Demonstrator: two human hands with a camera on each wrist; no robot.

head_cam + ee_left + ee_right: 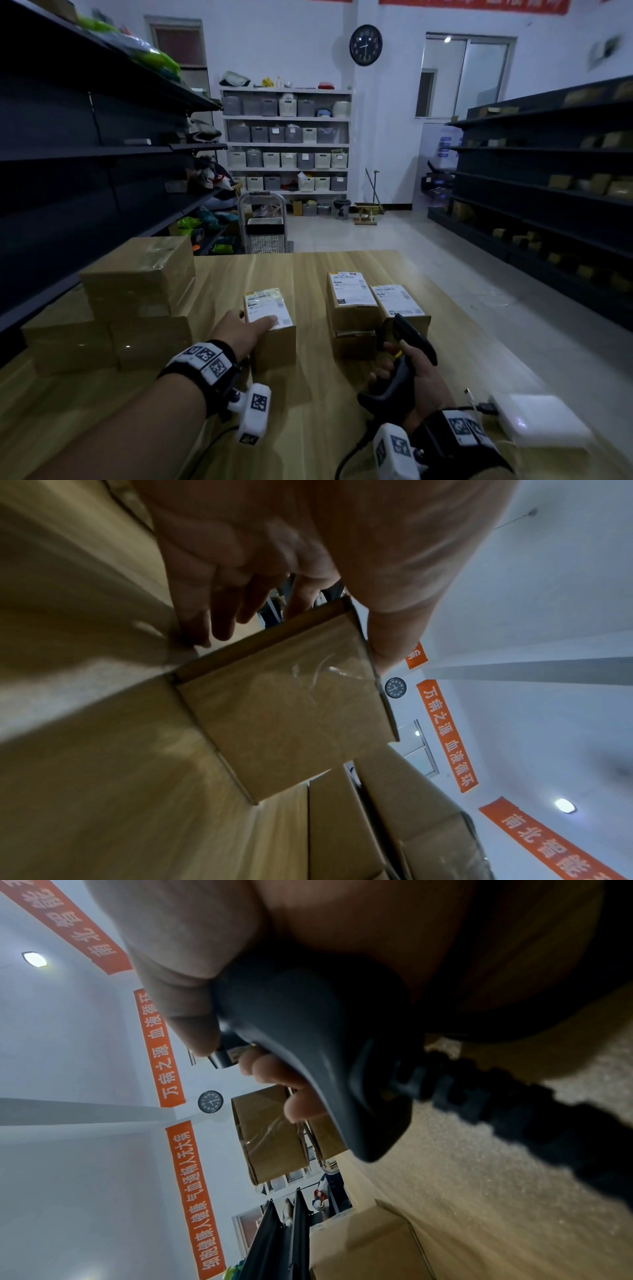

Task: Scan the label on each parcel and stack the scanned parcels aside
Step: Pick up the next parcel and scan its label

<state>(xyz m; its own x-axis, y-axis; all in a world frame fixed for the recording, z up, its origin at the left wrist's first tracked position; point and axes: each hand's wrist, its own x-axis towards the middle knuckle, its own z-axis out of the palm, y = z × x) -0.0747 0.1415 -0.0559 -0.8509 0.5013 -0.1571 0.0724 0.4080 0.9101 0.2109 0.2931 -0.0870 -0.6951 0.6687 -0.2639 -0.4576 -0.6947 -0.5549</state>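
Left hand (pixel 248 330) grip clamped round labelled parcel (pixel 270 325) mid-bench (pixel 301 270); right hand (pixel 416 380) grip wrapped round scanner (pixel 407 346), aimed off toward other parcels. Risk: wrong label scanned, or thumb covering barcode, tbh.

Bare forearms here, each wrist wearing a black strap (pixel 202 363) set with white square-coded tags, a white tagged camera pod (pixel 251 416) hanging below, thin black cable (pixel 212 445) trailing off.

Stockroom: shelving (pixel 548 178), parcels (pixel 137 274)
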